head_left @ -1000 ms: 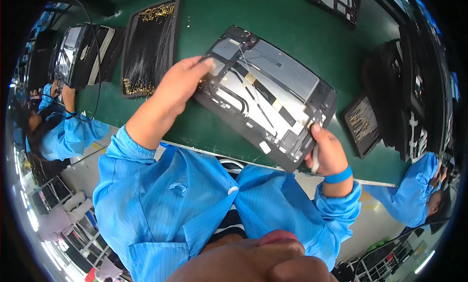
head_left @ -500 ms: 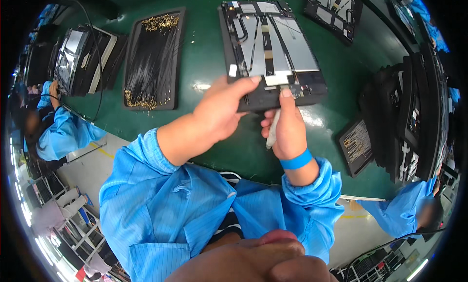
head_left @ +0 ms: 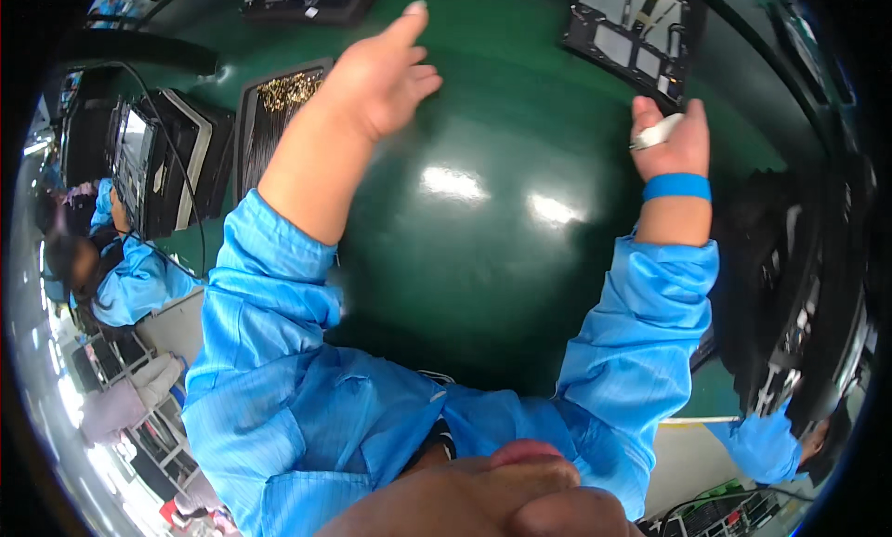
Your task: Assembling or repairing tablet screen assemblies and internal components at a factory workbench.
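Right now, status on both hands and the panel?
Left hand open, empty, raised over green table. Right hand shut on small white tool, at edge of flat black backless panel. Nothing between them.

sleeves: 2, bright blue, loose, cuffs gathered | right wrist: blue band [head_left: 676, 186] | hands: bare

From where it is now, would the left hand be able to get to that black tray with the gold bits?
Probably yes. The left hand hangs open above the green table, just right of the black tray, and nothing lies between them.
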`<state>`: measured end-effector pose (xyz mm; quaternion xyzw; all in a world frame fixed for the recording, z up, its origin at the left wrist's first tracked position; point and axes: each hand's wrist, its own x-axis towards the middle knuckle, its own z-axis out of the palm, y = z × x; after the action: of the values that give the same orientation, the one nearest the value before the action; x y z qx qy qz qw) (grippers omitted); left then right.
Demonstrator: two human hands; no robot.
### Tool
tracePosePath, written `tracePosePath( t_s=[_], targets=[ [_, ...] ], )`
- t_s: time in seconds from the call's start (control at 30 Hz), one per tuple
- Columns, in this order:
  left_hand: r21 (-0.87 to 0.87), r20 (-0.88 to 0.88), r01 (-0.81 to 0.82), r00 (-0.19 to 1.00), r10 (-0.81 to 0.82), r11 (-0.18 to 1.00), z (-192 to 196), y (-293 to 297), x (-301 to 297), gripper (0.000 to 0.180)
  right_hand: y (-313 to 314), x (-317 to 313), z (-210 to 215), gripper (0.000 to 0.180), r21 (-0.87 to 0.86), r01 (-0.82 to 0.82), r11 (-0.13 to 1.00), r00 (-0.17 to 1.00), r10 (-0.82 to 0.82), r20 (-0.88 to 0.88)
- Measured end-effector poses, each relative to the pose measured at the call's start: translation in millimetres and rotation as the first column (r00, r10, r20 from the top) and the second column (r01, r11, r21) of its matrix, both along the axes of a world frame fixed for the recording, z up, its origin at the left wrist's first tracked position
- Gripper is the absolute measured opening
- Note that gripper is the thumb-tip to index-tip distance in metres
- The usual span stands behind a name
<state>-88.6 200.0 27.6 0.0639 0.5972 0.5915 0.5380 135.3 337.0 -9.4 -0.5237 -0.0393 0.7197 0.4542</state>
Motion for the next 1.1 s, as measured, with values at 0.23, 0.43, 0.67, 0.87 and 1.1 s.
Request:
tracePosePath(
  t_s=[0.23, 0.43, 0.67, 0.87, 1.1],
  targets=[
    [-0.001, -0.054, 0.077, 0.996, -0.077, 0.997, -5, -8, 25, 0.077, 27, -19, 3, 0.039, 0.106, 0.077, 0.991, 0.980, -0.095, 0.175],
    [-0.085, 0.296, -0.012, 0.955, 0.036, 0.996, -16, -12, 54, 0.066, -71, -45, 24, 0.032, -0.033, -0.358, 0.933, 0.929, 0.352, -0.117],
    [0.242, 0.121, 0.270, 0.945, -0.305, 0.932, -1, -96, 61, 0.040, -236, 17, 20, 0.043, 0.333, -0.943, -0.013, 0.020, 0.995, 0.095],
    [-0.191, -0.979, 0.189, 0.040, -0.201, 0.963, -11, -136, 24, 0.037, -268, 28, 10, 0.043, 0.195, -0.922, -0.336, -0.248, 0.896, 0.369],
    [-0.083, -0.907, -0.227, -0.386, -0.168, 0.970, -46, -165, -38, 0.021, -267, 26, 14, 0.047, 0.096, -0.966, -0.240, -0.224, 0.962, 0.156]
  ],
)
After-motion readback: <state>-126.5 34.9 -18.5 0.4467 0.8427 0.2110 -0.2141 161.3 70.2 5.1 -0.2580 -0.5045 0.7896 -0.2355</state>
